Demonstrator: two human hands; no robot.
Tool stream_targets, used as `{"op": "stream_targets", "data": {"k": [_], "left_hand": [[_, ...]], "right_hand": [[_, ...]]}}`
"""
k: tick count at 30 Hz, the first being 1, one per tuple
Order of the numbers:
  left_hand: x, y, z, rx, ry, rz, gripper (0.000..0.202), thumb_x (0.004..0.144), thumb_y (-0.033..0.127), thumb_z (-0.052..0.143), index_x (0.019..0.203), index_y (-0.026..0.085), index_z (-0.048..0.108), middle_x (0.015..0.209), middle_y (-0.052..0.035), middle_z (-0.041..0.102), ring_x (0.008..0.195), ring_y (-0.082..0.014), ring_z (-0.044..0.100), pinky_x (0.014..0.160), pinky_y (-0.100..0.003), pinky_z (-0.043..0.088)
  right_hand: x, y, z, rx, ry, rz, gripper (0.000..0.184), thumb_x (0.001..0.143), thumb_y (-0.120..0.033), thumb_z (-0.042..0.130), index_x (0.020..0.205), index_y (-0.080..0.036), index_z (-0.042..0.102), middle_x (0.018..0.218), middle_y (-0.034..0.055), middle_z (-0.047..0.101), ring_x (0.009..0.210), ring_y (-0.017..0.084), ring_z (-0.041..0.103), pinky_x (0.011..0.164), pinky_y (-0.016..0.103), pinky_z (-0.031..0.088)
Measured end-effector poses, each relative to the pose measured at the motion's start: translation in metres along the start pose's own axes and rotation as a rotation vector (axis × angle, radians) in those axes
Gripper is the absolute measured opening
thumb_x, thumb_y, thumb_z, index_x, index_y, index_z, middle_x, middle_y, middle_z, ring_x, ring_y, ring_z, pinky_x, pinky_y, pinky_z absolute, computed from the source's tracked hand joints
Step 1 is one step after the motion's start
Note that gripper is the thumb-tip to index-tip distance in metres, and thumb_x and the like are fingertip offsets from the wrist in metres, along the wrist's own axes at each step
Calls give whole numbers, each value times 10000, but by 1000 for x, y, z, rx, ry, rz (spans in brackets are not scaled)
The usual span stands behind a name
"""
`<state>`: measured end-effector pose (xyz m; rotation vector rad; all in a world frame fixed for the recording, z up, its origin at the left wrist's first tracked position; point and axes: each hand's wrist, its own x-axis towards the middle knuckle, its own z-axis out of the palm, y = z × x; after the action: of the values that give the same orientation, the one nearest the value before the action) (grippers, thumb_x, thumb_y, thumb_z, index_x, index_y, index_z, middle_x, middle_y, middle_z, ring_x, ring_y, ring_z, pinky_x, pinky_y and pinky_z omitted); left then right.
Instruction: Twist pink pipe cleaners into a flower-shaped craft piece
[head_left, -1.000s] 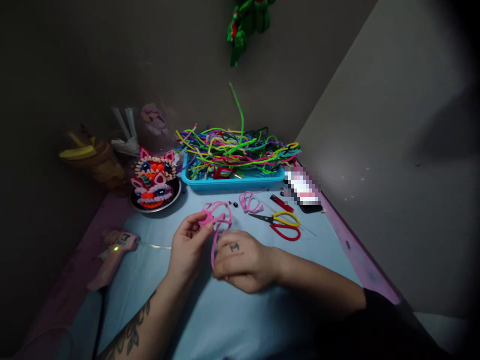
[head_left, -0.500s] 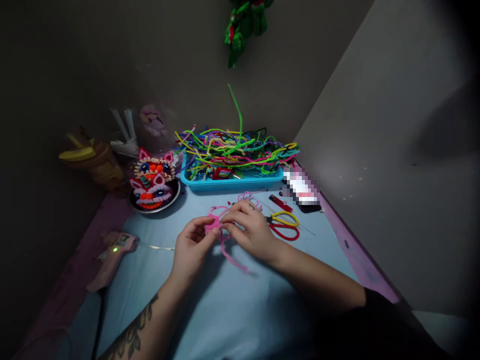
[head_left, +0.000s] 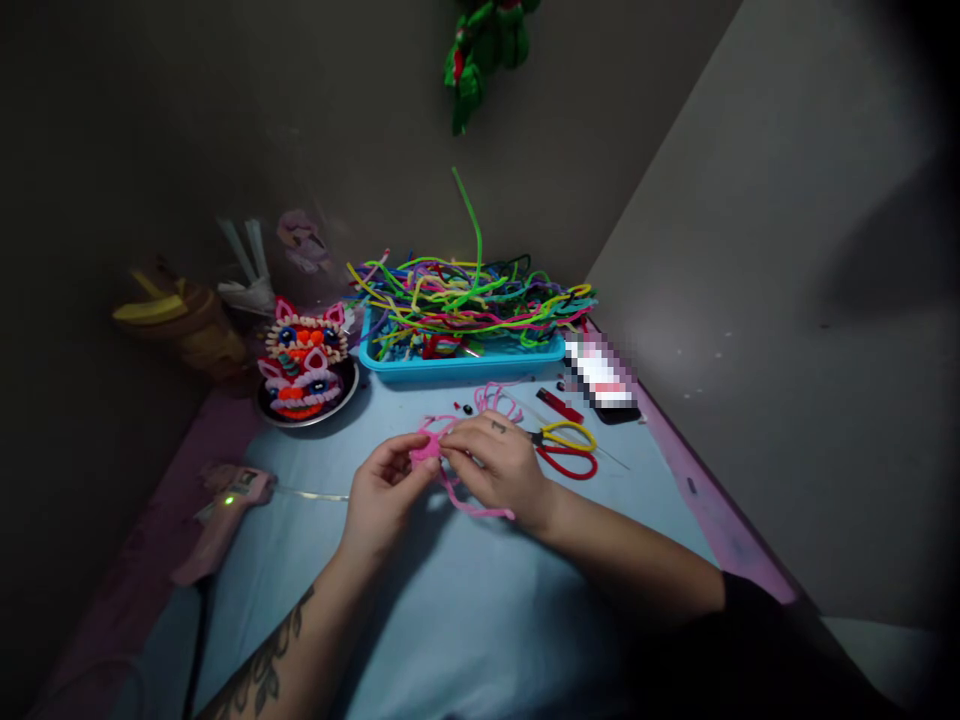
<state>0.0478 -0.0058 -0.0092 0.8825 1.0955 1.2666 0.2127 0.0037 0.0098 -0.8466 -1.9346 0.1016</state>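
A small pink pipe-cleaner piece (head_left: pixel 425 452) is held over the blue table cover, pinched between the thumb and fingers of my left hand (head_left: pixel 384 487). Against its right edge, my right hand (head_left: pixel 499 462) has thumb and fingertips closed on the same piece; exactly what they grip there is hidden. A loose pink pipe-cleaner tail (head_left: pixel 480 510) hangs from the piece below my right fingers and bends to the right. Just beyond my right hand lie thin pink curled strands (head_left: pixel 496 400) and a small black bead (head_left: pixel 468 409).
Scissors (head_left: pixel 568 450) with yellow and red handles lie right of my right hand, near a red lighter (head_left: pixel 560 406) and a phone (head_left: pixel 604 380). Behind stands a blue tray (head_left: pixel 465 368) heaped with pipe cleaners. A pink glue gun (head_left: pixel 225 525) and a bowl (head_left: pixel 319 417) of lion-head crafts are left.
The pink tail has swung upward and now points more to the right. My right hand has turned slightly at the piece, while my left hand keeps its hold.
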Motion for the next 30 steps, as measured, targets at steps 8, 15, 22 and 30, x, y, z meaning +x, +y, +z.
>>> {"op": "stream_targets", "data": {"k": [8,15,22,30], "left_hand": [[1,3,1,-101,31,-32,350,511,233,911,821,184,757,726,-17,717,663,-130,619,655,-249,500],[-1,5,4,-61,35,-52,329,483,205,908,775,192,757,719,-9,718,632,-117,599,624,-241,489],[2,-2,0,-95,-19,-75,383,508,264,927,847,192,763,692,-1,705,627,-108,595,640,-234,475],[0,-2,0,-120,-21,-51,362,582,364,909,871,200,765,726,-11,706,666,-124,604,675,-258,483]], "right_hand": [[-8,0,5,-7,29,107,139,882,-194,641,986,-225,729,898,61,654,873,198,616,759,367,534],[-10,0,8,-23,57,156,127,895,-171,618,916,-230,728,827,35,582,821,191,573,727,363,503],[-12,2,5,-153,61,64,131,907,-182,607,959,-215,723,862,68,635,848,212,550,770,369,496],[-13,6,4,-240,7,-29,179,924,-184,548,1020,-226,693,902,67,725,894,235,592,789,390,462]]}}
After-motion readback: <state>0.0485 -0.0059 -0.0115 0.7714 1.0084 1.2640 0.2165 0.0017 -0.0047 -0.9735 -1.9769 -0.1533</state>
